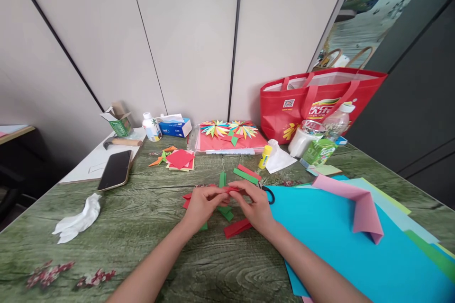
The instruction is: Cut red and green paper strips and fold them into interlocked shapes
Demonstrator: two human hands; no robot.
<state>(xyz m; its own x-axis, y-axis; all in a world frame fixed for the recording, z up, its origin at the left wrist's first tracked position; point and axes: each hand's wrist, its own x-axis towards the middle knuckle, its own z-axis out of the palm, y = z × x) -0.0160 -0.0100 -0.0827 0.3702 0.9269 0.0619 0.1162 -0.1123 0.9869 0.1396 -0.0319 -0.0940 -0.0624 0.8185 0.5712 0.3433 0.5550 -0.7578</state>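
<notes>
Over the middle of the table, my left hand [206, 203] and my right hand [256, 201] pinch a small piece of red paper [232, 189] between thumbs and fingertips. Its exact folds are partly covered by my fingers. Around and beneath my hands lie green paper strips [246, 175] and red paper strips [237, 228]. A green folded piece [225, 213] shows between my wrists. Close to my right hand, the black handle of a pair of scissors [270, 194] sticks out; the rest is mostly hidden.
Large blue paper sheets [320, 227] with a folded pink sheet [368, 208] cover the right side. A glue stick [265, 156], tissue [279, 157] and red bag [284, 104] stand behind. At left are a phone [115, 169], hammer [122, 142] and crumpled tissue [78, 220].
</notes>
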